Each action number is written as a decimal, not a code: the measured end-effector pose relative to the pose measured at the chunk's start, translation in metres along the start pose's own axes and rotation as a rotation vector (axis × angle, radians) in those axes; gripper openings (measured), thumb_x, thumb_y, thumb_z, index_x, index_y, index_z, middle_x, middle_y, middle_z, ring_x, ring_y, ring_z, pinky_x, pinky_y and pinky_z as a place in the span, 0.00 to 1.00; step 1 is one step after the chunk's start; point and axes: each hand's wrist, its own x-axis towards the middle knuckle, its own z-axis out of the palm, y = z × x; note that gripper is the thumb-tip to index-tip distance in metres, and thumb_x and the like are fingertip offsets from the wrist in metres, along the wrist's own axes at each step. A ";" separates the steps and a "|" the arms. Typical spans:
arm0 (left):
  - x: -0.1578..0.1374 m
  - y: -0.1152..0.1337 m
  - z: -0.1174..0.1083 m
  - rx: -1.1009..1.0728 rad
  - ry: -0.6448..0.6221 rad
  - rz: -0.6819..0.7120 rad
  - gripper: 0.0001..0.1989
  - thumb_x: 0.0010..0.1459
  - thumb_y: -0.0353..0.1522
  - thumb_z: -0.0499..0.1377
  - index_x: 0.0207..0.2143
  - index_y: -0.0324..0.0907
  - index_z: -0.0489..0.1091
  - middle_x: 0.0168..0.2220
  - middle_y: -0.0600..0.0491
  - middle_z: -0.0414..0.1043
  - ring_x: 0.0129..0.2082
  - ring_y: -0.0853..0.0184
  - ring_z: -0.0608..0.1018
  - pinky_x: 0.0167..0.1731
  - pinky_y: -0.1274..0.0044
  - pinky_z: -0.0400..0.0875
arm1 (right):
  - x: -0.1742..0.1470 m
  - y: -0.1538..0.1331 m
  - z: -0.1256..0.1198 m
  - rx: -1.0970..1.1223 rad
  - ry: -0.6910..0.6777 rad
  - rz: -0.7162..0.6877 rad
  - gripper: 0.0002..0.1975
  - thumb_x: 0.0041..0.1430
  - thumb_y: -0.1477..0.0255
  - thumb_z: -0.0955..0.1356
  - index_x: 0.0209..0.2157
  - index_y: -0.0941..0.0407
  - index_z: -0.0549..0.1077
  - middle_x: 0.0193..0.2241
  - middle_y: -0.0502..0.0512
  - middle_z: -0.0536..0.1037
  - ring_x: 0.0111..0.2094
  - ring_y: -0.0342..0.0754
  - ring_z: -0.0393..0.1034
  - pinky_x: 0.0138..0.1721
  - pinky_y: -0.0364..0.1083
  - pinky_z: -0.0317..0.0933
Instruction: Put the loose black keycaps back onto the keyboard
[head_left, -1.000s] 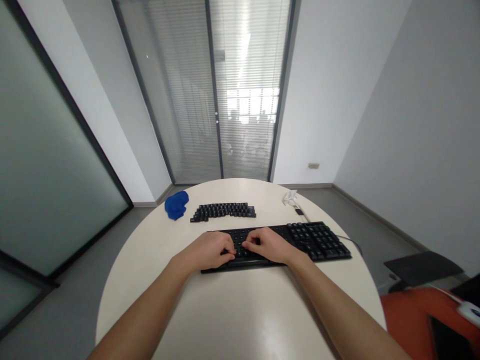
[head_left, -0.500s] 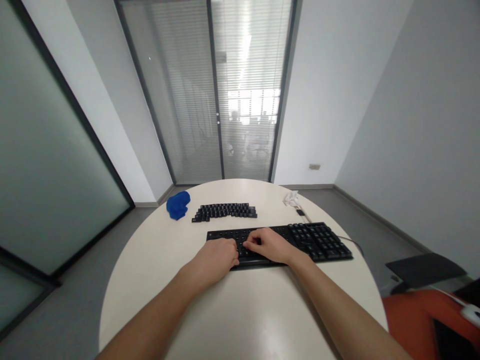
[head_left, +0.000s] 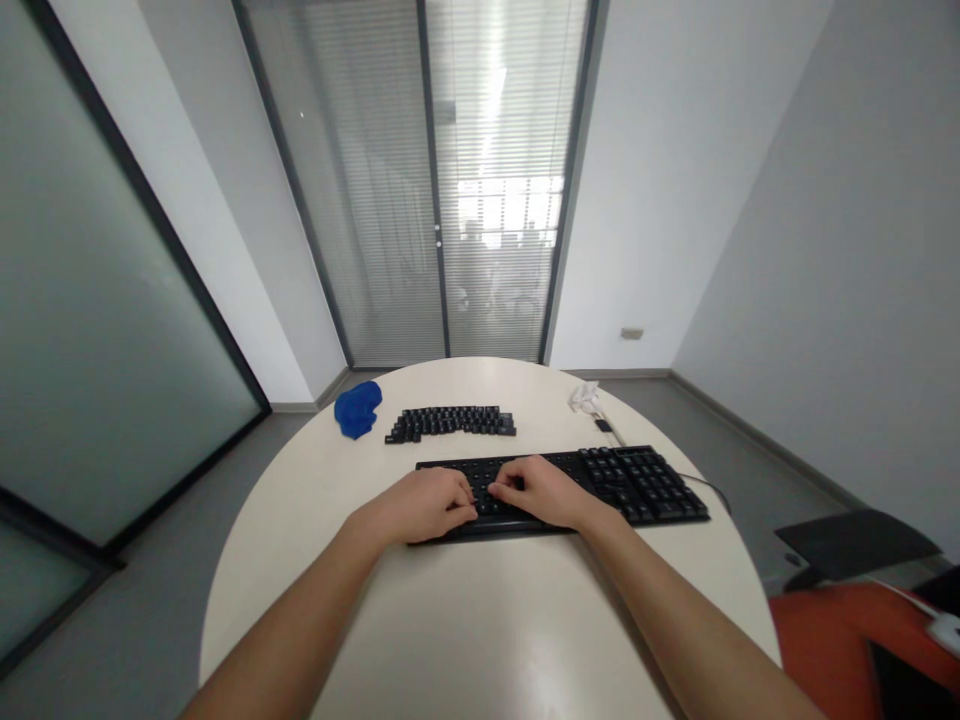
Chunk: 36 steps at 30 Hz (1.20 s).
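A black keyboard (head_left: pixel 645 487) lies across the table in front of me. Its number pad and right end carry keys, while the left and middle part shows a bare plate with small holes. Over the left part rests my left hand (head_left: pixel 427 504), fingers curled down and thumb close against them. My right hand (head_left: pixel 541 490) lies on the middle of the board, thumb and fingers bent together in a pinch. Whatever is between the fingers of either hand is too small or hidden to see. Behind the keyboard, loose black keycaps (head_left: pixel 454 421) are laid out in rows.
A crumpled blue cloth (head_left: pixel 358 409) lies at the back left of the round white table (head_left: pixel 300 520). At the back right are a white crumpled tissue (head_left: pixel 583 397) and a thin light stick with a black piece. An orange chair (head_left: pixel 825 640) stands right of the table.
My left hand has shifted slightly left and turned, with its thumb now showing along the keyboard's front edge. The right hand stays in nearly the same place.
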 end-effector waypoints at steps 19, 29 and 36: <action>0.002 -0.127 0.033 0.234 0.637 -0.302 0.19 0.61 0.25 0.56 0.54 0.44 0.72 0.51 0.47 0.76 0.54 0.55 0.70 0.56 0.63 0.68 | -0.001 -0.001 -0.002 0.023 -0.003 0.007 0.16 0.63 0.60 0.67 0.28 0.57 0.77 0.24 0.51 0.78 0.26 0.45 0.67 0.30 0.43 0.55; 0.003 -0.126 0.035 0.244 0.579 -0.277 0.17 0.62 0.26 0.55 0.52 0.45 0.73 0.49 0.49 0.76 0.53 0.54 0.69 0.55 0.64 0.67 | -0.002 -0.001 -0.002 0.015 -0.004 0.002 0.16 0.63 0.61 0.67 0.28 0.57 0.78 0.25 0.51 0.78 0.26 0.45 0.68 0.30 0.43 0.56; 0.005 -0.119 0.032 0.241 0.601 -0.282 0.13 0.64 0.27 0.56 0.49 0.43 0.74 0.47 0.47 0.76 0.50 0.55 0.71 0.53 0.65 0.67 | -0.006 -0.002 -0.011 0.037 -0.125 -0.121 0.21 0.45 0.57 0.78 0.40 0.54 0.81 0.36 0.53 0.81 0.36 0.50 0.73 0.38 0.44 0.63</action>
